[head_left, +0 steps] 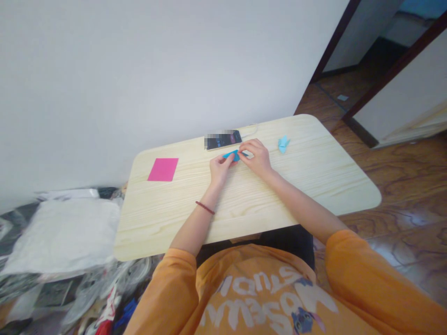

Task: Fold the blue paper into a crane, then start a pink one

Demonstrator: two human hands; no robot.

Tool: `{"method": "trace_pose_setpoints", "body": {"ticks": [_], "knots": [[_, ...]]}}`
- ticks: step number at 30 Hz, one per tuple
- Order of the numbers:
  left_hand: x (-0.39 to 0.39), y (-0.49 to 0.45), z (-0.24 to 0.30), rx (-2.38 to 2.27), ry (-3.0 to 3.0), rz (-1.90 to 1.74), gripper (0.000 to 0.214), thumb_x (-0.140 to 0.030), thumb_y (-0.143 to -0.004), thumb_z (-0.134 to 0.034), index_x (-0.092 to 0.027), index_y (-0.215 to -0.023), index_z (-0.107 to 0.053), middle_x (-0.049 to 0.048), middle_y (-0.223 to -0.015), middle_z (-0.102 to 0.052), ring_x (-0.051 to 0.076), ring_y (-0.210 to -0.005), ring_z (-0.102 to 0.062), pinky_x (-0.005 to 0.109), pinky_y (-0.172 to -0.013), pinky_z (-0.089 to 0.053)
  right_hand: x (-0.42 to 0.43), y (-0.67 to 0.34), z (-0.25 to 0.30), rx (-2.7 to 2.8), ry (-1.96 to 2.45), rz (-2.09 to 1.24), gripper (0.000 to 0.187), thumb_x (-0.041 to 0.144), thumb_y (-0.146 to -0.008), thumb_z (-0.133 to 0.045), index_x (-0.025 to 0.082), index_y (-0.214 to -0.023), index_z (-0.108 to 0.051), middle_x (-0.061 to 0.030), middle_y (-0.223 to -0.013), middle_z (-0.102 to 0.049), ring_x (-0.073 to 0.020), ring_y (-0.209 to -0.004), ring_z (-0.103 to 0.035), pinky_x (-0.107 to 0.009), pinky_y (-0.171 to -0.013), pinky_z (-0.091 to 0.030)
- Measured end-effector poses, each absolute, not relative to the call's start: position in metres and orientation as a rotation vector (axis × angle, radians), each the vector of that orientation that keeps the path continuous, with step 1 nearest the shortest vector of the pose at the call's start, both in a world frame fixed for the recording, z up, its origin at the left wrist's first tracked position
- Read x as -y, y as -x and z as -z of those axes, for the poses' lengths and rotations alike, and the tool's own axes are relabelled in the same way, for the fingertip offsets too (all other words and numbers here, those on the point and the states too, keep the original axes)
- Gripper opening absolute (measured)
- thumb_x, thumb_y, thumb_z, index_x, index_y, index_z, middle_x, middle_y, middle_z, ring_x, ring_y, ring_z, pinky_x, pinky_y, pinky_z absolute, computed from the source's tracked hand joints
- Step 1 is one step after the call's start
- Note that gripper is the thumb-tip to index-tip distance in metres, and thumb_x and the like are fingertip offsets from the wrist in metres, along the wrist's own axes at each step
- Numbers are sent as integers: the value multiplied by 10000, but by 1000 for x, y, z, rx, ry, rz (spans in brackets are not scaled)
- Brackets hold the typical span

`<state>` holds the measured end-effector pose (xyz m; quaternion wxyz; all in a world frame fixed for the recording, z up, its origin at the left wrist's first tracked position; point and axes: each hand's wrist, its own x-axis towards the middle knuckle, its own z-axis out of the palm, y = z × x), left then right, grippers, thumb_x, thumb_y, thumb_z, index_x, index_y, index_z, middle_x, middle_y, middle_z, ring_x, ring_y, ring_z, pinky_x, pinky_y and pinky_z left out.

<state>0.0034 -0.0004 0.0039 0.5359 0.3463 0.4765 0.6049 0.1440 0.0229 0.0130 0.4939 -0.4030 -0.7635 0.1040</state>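
Between my two hands is a small piece of folded blue paper (236,155), held just above the table or resting on it; I cannot tell which. My left hand (220,167) pinches its left side between thumb and fingers. At its right end, the thumb and fingers of my right hand (256,158) are closed on the paper's edge. The fingers partly cover the folds. To the right lies a light blue folded paper figure (283,144). A flat pink paper square (163,169) lies on the left part of the table.
A phone (225,139) lies behind my hands with a white cable (249,134) at its right end. The pale wooden table (258,204) has rounded corners and stands by a white wall (157,70). Bags and a white bundle (70,232) are on the left; a doorway opens at right.
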Motion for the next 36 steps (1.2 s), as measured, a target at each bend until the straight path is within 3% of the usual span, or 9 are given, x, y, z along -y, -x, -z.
{"method": "trace_pose_setpoints", "body": {"ticks": [6, 14, 22, 29, 36], "knots": [[-1, 0, -5, -1146, -744, -1386, 211, -308, -634, -802, -130, -620, -689, 14, -618, -682, 123, -595, -624, 273, -663, -543, -23, -145, -11, 1900, 926, -488, 94, 182, -817, -577, 218, -785, -657, -50, -931, -701, -185, -852, -635, -317, -793, -505], [1, 5, -13, -1079, -644, -1282, 217, -313, -688, -785, -120, -698, -688, 34, -688, -695, 111, -632, -638, 265, -701, -550, -26, -147, -13, 1894, 881, -566, 98, 214, -817, -596, 227, -795, -690, -63, -946, -708, -201, -892, -653, -354, -847, -515], [0, 5, -9, -1064, -646, -1303, 237, -287, -625, -834, -113, -707, -694, 25, -689, -697, 96, -626, -630, 233, -665, -545, -25, -147, -14, 1863, 844, -608, 106, 275, -829, -632, 241, -779, -719, -66, -957, -705, -208, -924, -658, -376, -886, -519], [-1, 6, -9, -1083, -634, -1315, 248, -274, -612, -843, -119, -721, -684, 21, -698, -692, 112, -669, -644, 260, -702, -547, -21, -141, -19, 1524, 924, -1004, 253, 462, -679, -763, 216, -705, -709, -68, -922, -701, -203, -860, -657, -355, -775, -564], [1, 5, -9, -1075, -652, -1376, 281, -271, -543, -869, -134, -688, -671, 13, -716, -699, 117, -673, -646, 258, -667, -546, -27, -138, -14, 1200, 1016, -1337, 377, 420, -488, -876, 181, -710, -686, -25, -725, -702, -159, -701, -655, -318, -736, -553]]}}
